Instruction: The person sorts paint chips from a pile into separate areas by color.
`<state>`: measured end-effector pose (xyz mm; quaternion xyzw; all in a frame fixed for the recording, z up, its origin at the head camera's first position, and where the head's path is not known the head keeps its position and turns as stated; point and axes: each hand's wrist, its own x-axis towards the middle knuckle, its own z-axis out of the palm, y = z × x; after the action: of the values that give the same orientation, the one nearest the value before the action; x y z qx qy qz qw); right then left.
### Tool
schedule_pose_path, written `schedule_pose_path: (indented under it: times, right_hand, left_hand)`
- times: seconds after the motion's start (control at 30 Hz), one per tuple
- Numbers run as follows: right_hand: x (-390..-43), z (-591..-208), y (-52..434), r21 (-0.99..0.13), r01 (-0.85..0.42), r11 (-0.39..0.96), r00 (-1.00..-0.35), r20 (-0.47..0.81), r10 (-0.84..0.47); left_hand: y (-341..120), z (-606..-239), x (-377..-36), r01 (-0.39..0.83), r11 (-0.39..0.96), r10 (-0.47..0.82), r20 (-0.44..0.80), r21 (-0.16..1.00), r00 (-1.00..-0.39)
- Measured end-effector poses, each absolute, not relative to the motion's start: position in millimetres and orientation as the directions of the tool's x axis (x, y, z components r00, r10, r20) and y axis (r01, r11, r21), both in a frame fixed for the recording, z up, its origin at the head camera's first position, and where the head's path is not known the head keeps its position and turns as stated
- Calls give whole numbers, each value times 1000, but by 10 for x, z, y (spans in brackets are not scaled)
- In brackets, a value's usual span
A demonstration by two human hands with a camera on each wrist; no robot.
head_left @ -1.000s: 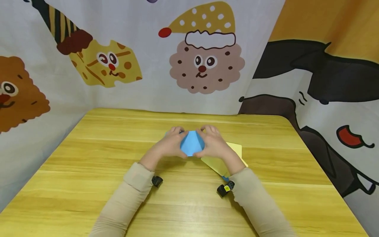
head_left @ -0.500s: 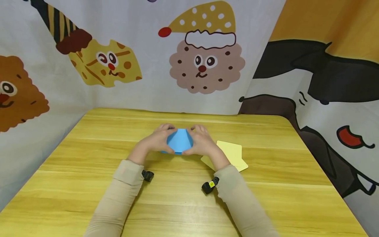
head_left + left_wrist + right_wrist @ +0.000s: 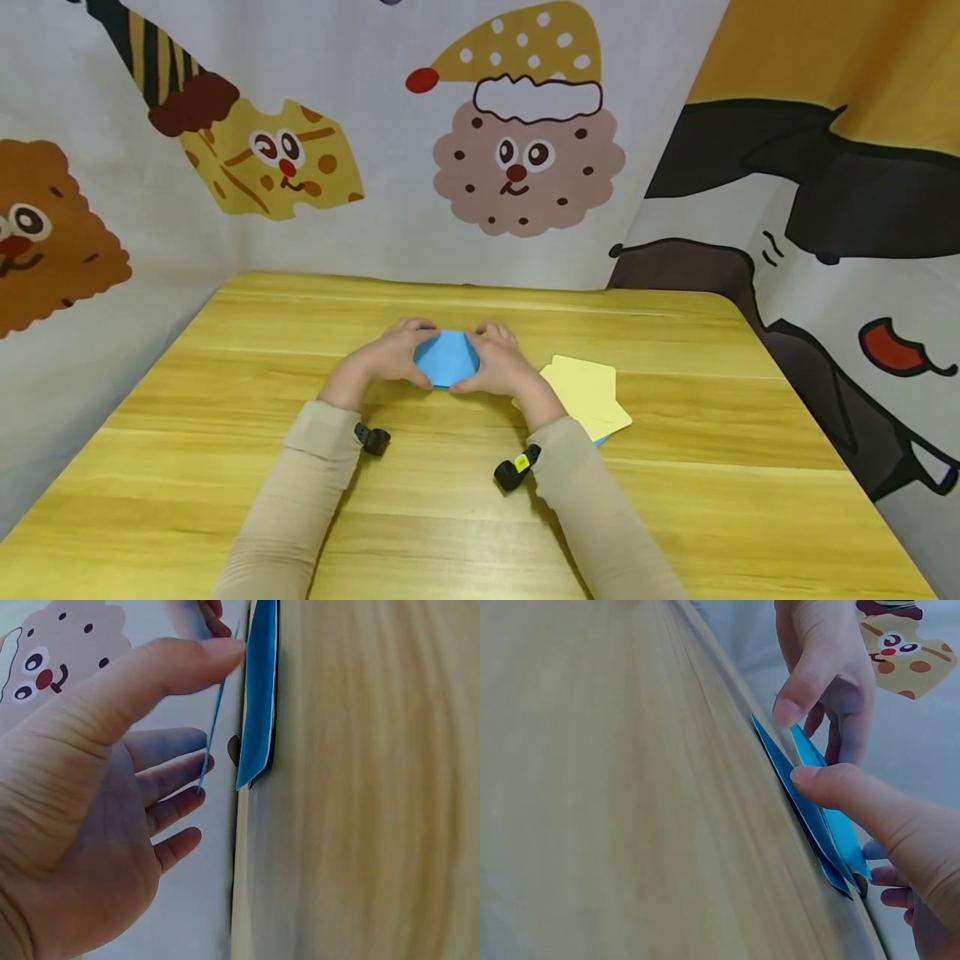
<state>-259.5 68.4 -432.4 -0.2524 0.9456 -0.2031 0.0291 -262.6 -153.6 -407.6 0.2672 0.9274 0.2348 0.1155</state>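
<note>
Left hand (image 3: 386, 358) and right hand (image 3: 498, 369) both pinch the folded blue paper (image 3: 446, 358) on the table (image 3: 225, 467), thumbs on top. Yellow sheets (image 3: 588, 396) lie at 4 o'clock of it, just beside the right wrist.

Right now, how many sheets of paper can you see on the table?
At least 3: one blue sheet between the left hand and right hand, and two overlapping yellow sheets beside the right wrist. A blue edge beneath those suggests another, mostly hidden.
</note>
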Motion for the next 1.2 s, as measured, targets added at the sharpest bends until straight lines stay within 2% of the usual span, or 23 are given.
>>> schedule_pose_path:
  times: [0.43, 0.67, 0.93, 1.2]
  right_hand:
    - [-2627, -4399, 689, -428, -436, 792, -872, -16, -489]
    - [-2626, -4417, 710, -408, -459, 790, -860, -22, -511]
    - [-2588, -4345, 806, -428, -473, 770, -853, 2, -522]
    - [-2485, -4218, 985, -382, -516, 766, -838, 41, -544]
  left_hand:
    - [-1514, -4096, -2624, 385, 760, 542, -183, 524, -820]
    - [-1512, -4100, -2606, 359, 767, 530, -210, 533, -822]
    - [-1465, -4045, -2581, 401, 764, 535, -148, 505, -832]
    - [-1299, -3982, -2521, 485, 756, 569, -75, 440, -819]
